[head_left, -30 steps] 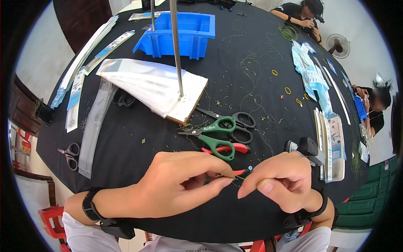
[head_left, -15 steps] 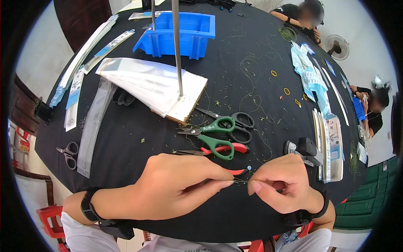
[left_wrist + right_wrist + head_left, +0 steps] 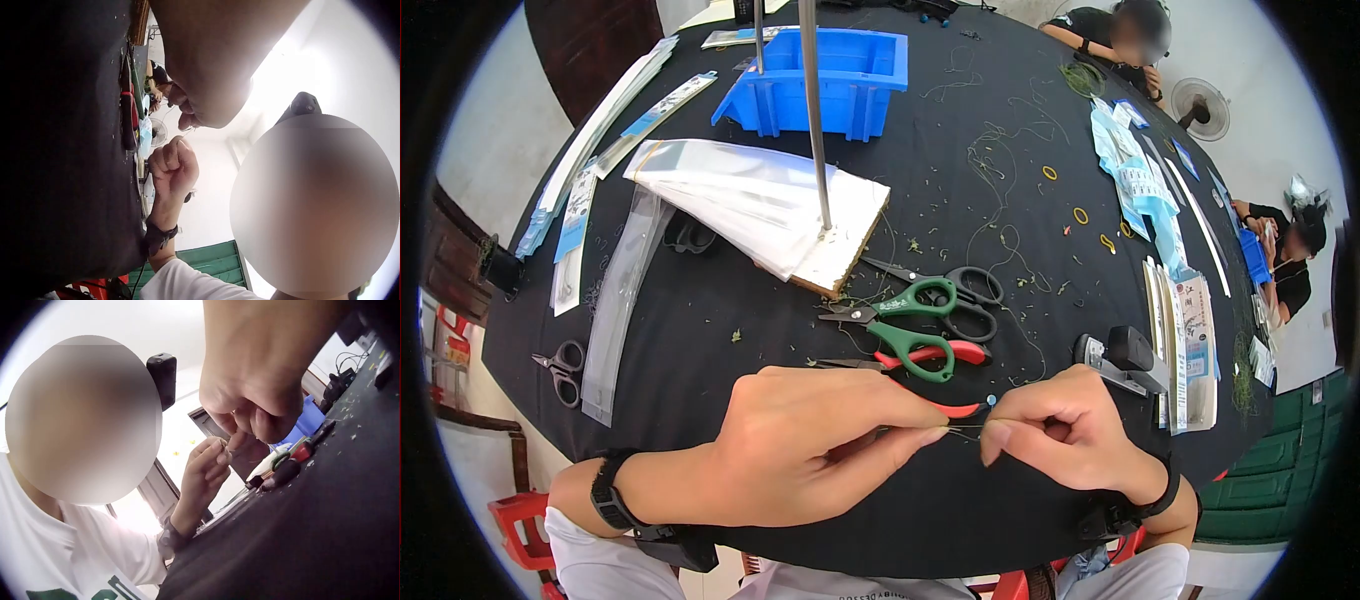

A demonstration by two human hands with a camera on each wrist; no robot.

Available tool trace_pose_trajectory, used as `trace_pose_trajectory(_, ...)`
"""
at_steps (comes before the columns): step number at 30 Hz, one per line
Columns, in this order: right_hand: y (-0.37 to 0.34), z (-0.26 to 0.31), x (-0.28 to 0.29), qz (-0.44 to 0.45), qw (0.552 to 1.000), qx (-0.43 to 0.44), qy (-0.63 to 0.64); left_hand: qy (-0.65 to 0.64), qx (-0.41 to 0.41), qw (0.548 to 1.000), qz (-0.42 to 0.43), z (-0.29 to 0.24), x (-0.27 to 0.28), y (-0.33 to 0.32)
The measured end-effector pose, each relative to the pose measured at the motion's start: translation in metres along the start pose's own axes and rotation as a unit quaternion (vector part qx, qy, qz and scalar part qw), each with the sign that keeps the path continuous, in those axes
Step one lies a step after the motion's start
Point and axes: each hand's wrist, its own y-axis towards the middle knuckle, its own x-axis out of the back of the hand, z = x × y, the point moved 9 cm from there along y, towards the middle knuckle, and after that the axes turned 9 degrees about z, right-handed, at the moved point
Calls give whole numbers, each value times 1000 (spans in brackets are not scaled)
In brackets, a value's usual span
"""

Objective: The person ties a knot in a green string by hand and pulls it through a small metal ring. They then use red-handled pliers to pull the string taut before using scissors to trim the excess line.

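A thin line point(image 3: 966, 427) runs across the short gap between the two hands, above the table's near side. The left hand point(image 3: 815, 445) pinches it between thumb and forefinger. At its other end the right hand point(image 3: 1072, 432) pinches with thumb and forefinger, the other fingers curled. Just beyond the fingertips lie red-handled pliers point(image 3: 962, 410), partly hidden by the left hand, with green-handled scissors point(image 3: 918, 355) and black-handled scissors point(image 3: 975, 318) behind. In the left wrist view the right hand point(image 3: 174, 165) faces the left; the line is barely visible there.
A white board point(image 3: 855, 215) with a metal rod and plastic sleeves stands beyond the scissors, a blue bin point(image 3: 825, 100) behind it. Small scissors point(image 3: 562, 372) lie at left, a stapler point(image 3: 1122, 368) and packets point(image 3: 1195, 340) at right. Two people sit across the table.
The right hand has shifted slightly left and its fingers have turned. The left hand has moved slightly left, still pinching the line. The head view has shifted a little.
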Motion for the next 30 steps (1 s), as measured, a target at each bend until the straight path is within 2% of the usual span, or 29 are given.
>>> trace_pose_trajectory(4, 6, 11, -3, -28, 999, -26, 15, 11, 6, 1000, 6, 1, -2, -1)
trace_pose_trajectory(11, 11, 9, -9, -91, 993, 67, 29, 18, 11, 1000, 17, -1, -3, 0)
trace_pose_trajectory(14, 10, 8, -7, -101, 991, 70, 61, 21, 6, 1000, 10, -1, -2, -1)
trace_pose_trajectory(17, 9, 6, -7, -81, 991, 10, 105, 27, -14, 999, -10, -2, -1, -2)
trace_pose_trajectory(20, 10, 4, -7, -74, 990, 9, 118, 38, -24, 999, -14, -3, -1, -2)
trace_pose_trajectory(23, 9, 4, -7, -81, 990, 14, 113, 39, -26, 999, -17, -3, -1, -1)
trace_pose_trajectory(26, 9, 8, -4, -108, 989, 74, 73, 37, -24, 999, -15, -4, -2, 0)
trace_pose_trajectory(30, 8, 9, -3, -109, 989, 66, 70, 40, -11, 999, -3, 0, -3, 0)
